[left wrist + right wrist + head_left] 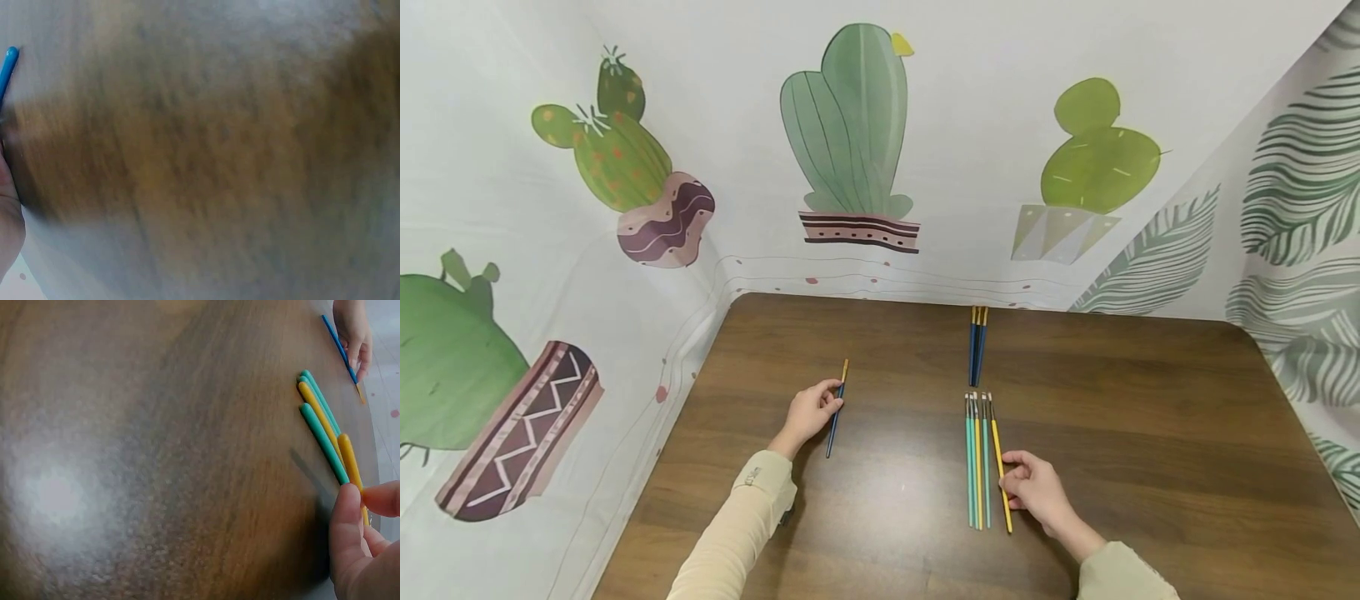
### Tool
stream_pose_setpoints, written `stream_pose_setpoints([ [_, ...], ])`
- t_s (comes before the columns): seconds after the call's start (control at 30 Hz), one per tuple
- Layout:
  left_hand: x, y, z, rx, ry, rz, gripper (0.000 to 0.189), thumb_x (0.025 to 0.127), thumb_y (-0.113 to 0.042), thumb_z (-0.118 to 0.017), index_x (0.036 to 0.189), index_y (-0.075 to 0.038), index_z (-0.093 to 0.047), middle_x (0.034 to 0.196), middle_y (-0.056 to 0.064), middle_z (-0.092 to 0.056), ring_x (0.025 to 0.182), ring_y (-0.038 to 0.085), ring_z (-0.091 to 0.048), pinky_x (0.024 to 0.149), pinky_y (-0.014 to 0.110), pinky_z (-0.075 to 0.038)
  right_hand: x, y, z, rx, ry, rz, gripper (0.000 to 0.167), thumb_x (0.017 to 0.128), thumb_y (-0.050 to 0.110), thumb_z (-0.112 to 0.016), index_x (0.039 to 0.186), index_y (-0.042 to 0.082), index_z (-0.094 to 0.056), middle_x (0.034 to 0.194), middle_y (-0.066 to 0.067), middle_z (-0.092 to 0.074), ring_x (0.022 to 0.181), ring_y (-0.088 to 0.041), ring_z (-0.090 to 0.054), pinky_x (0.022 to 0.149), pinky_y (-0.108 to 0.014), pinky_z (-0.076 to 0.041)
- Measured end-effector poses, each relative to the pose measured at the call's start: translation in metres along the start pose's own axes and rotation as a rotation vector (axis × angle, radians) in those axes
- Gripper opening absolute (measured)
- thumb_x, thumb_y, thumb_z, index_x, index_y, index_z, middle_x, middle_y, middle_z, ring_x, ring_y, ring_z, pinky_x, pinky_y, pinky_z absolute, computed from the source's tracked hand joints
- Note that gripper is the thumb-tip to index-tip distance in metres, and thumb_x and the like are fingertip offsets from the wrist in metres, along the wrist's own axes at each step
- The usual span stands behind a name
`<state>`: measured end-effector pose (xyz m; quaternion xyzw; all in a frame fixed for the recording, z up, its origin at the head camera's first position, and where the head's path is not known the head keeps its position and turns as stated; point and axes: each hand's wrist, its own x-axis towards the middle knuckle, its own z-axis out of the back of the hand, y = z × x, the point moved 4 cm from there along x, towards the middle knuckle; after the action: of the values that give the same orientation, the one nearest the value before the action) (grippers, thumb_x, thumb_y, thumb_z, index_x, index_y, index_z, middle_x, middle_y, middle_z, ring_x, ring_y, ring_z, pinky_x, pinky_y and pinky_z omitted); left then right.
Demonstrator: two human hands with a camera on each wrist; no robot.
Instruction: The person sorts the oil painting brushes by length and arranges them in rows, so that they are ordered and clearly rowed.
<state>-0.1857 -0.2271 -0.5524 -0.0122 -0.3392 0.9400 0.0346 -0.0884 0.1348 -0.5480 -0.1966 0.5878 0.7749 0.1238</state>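
On the left part of the table, my left hand (808, 412) pinches a blue paintbrush (832, 432), its bristle end pointing away from me. In the left wrist view only the blue handle's tip (9, 62) and an edge of the hand show. My right hand (1037, 492) holds a yellow paintbrush (998, 443) between thumb and fingers; the right wrist view shows its rounded handle end (347, 453) raised past the fingertips. Just left of it lie several teal paintbrushes (970, 475) and another yellow paintbrush (978, 492), side by side with bristles away from me.
Beyond the row, a few blue paintbrushes (977, 346) lie together by the far edge of the brown wooden table (1150, 400). White cloth (985, 167) printed with cacti hangs behind and to the left; leaf-patterned cloth (1300, 192) hangs at right.
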Motion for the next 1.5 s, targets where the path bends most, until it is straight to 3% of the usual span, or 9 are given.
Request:
stream_pose_setpoints([
  [0.27, 0.0, 0.0, 0.0, -0.002, -0.002, 0.0, 0.029, 0.081, -0.015, -0.063, 0.109, -0.011, -0.059, 0.066, -0.006, -0.052, 0.055, 0.005, -0.045, 0.057, 0.023, -0.036, -0.003, 0.001, -0.005, -0.059, -0.042, -0.003, 0.037, 0.074, -0.007, -0.056, 0.11, -0.007, -0.05, 0.068, -0.008, -0.055, 0.055, -0.015, -0.053, 0.048, -0.027, -0.048],
  [0.77, -0.001, -0.001, 0.0, -0.009, -0.007, 0.015, 0.029, 0.08, -0.016, -0.063, 0.108, -0.012, -0.06, 0.065, -0.006, -0.052, 0.055, 0.005, -0.046, 0.058, 0.023, -0.037, 0.002, 0.008, -0.011, -0.225, -0.09, 0.094, 0.036, 0.069, -0.005, -0.059, 0.105, -0.007, -0.054, 0.058, -0.004, -0.055, 0.047, -0.013, -0.053, 0.042, -0.025, -0.045],
  [1.23, -0.001, -0.001, 0.0, -0.002, -0.01, 0.011, 0.029, 0.08, -0.016, -0.063, 0.108, -0.012, -0.06, 0.066, -0.006, -0.053, 0.055, 0.005, -0.045, 0.057, 0.022, -0.036, 0.005, 0.011, -0.012, -0.323, -0.074, 0.121, 0.038, 0.068, -0.004, -0.059, 0.106, -0.005, -0.055, 0.056, -0.004, -0.056, 0.044, -0.013, -0.052, 0.041, -0.024, -0.042],
  [1.5, -0.001, -0.002, 0.001, -0.011, -0.006, 0.022, 0.029, 0.08, -0.016, -0.063, 0.109, -0.011, -0.059, 0.066, -0.006, -0.052, 0.055, 0.006, -0.046, 0.058, 0.023, -0.036, 0.007, 0.01, -0.011, -0.314, -0.054, 0.09, 0.039, 0.07, -0.002, -0.061, 0.108, -0.005, -0.055, 0.058, -0.004, -0.056, 0.046, -0.013, -0.052, 0.041, -0.024, -0.041],
])
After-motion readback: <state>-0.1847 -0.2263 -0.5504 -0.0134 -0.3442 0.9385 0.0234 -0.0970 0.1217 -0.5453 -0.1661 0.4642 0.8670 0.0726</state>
